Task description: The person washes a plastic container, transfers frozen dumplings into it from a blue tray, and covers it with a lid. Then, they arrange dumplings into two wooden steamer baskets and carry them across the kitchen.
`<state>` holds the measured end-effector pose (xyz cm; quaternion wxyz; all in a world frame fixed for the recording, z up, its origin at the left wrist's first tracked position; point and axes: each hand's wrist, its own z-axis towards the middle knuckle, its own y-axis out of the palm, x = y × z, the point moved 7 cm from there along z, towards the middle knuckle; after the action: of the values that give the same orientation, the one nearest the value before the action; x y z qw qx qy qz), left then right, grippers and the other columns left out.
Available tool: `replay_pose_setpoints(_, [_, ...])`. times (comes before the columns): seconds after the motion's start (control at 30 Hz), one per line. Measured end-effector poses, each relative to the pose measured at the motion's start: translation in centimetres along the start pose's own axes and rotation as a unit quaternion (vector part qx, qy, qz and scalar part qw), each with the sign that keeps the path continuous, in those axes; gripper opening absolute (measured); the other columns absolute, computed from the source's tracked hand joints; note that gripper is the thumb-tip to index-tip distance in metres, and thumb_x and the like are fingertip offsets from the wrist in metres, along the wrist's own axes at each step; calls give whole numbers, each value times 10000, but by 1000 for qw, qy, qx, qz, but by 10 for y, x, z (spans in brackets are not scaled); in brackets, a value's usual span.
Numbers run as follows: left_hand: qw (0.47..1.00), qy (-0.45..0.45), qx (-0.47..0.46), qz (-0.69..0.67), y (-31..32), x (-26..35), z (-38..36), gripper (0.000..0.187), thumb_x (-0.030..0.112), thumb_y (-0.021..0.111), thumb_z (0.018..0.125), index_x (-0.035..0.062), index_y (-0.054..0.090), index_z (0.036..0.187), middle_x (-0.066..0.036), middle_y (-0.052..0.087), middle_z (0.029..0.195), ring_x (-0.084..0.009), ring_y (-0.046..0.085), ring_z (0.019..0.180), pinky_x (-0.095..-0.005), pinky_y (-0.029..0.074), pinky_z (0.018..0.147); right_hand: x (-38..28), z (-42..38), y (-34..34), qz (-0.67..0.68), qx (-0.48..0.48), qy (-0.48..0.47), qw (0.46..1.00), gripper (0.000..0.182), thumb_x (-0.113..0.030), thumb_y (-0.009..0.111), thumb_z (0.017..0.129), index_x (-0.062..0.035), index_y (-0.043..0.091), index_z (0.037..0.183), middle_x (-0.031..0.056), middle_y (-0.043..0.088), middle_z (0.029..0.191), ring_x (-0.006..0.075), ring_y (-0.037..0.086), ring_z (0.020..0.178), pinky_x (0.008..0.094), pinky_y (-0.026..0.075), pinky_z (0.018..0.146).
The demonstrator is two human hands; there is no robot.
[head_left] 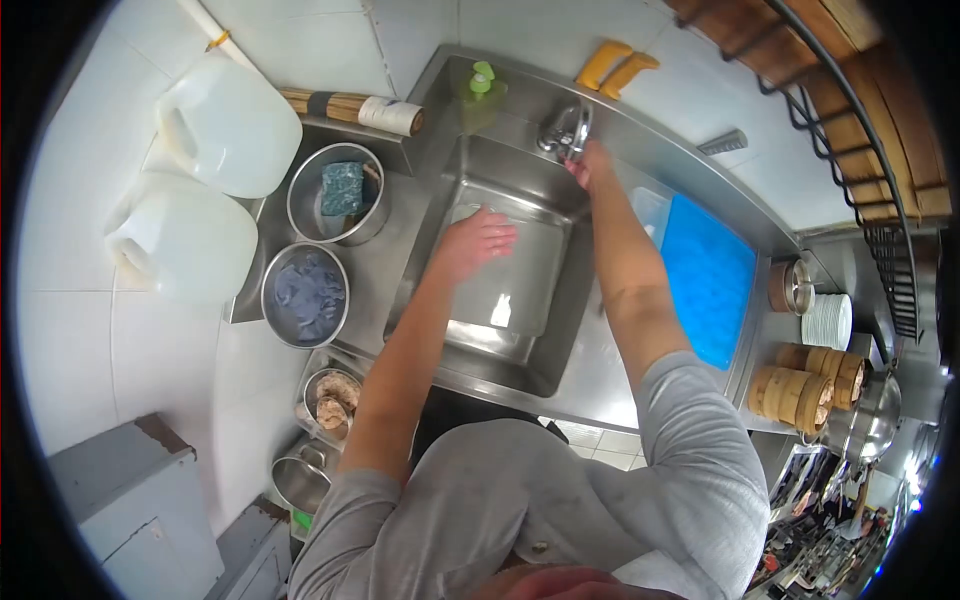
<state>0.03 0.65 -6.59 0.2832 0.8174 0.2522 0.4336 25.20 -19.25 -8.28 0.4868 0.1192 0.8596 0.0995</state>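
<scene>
My left hand (478, 244) is over the steel sink (490, 290), its fingers stretched out to the right and nothing in it. At the back of the sink, my right hand (590, 166) is at the faucet (571, 132), touching or close beneath its spout. Its fingers are partly hidden, so their grip cannot be made out. A flat, pale rectangular area shows in the sink's bottom. To the right of my right forearm lies a blue board (705, 280).
Left of the sink are a steel pot with a green scouring pad (342, 188) and a bowl with a greyish cloth (308, 296). Large plastic jugs (225, 125) stand farther left. Bamboo steamers (790, 396) and stacked plates (827, 321) are at right. A wire rack (850, 140) hangs upper right.
</scene>
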Motion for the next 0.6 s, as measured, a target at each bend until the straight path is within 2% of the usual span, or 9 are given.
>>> replay_pose_setpoints(0.1, [1000,-15,3,8,-1,2,13,698,489,495,1056,-106,423,1415,-308,569,1354,-391,598,1253,-500,492,1063,-8,2,-10,-59,-26,-141,988,174,-42,664,918,6,697,1083,143,723,1004,189,701,791,314,579,613])
replay_pose_setpoints(0.2, [999,-41,8,2,1,-8,37,668,474,500,1056,-97,440,1398,-304,573,1349,-391,605,1238,-498,495,1059,-24,-75,-13,-343,77,-420,837,175,44,648,854,28,721,1012,137,740,972,181,710,781,310,583,653])
replay_pose_setpoints(0.3, [998,-29,-22,-59,-6,-38,72,648,479,495,1050,-78,472,1381,-293,598,1308,-393,632,1171,-487,521,1012,35,-163,23,-149,-22,-203,968,196,66,635,797,4,753,941,101,750,818,182,714,723,314,562,651])
replay_pose_setpoints(0.33, [994,-1,-61,-91,-10,-53,85,680,508,471,1048,-85,471,1381,-292,610,1281,-398,650,1120,-480,538,978,82,-161,21,-225,-27,-182,957,130,29,636,821,-22,741,879,72,715,719,185,696,678,349,553,637])
replay_pose_setpoints(0.37, [990,-9,-91,-110,7,-63,89,693,527,456,1045,-82,478,1376,-289,616,1268,-401,659,1088,-477,546,961,105,-169,29,-246,-6,-313,917,80,-84,689,851,-12,725,851,97,705,697,237,703,693,425,557,677])
replay_pose_setpoints(0.43, [981,-54,-129,-134,53,-68,77,701,555,433,1038,-63,498,1360,-282,623,1256,-405,670,1043,-478,554,943,56,-202,50,-440,120,-242,856,228,-224,690,889,-1,712,844,180,721,783,340,713,762,472,549,726])
replay_pose_setpoints(0.5, [984,-71,-129,-104,80,-59,66,687,578,424,1028,-30,530,1330,-273,623,1260,-414,660,1060,-490,539,969,56,-177,25,-357,231,-164,890,301,-291,648,914,-1,700,855,273,706,954,435,680,909,531,520,825])
replay_pose_setpoints(0.57, [972,-91,-194,-93,75,-48,75,606,540,425,1033,17,571,1303,-216,635,1286,-402,644,1128,-516,526,996,83,-186,52,-558,290,-262,732,273,-292,611,932,-44,721,955,268,682,1052,435,648,1007,592,496,837])
replay_pose_setpoints(0.6, [950,-122,-262,-117,69,-37,85,536,490,427,1044,46,593,1294,-165,649,1310,-382,639,1165,-532,529,996,78,-187,55,-589,263,-286,709,286,-296,603,931,-47,719,1009,263,664,1113,437,621,1070,616,463,877])
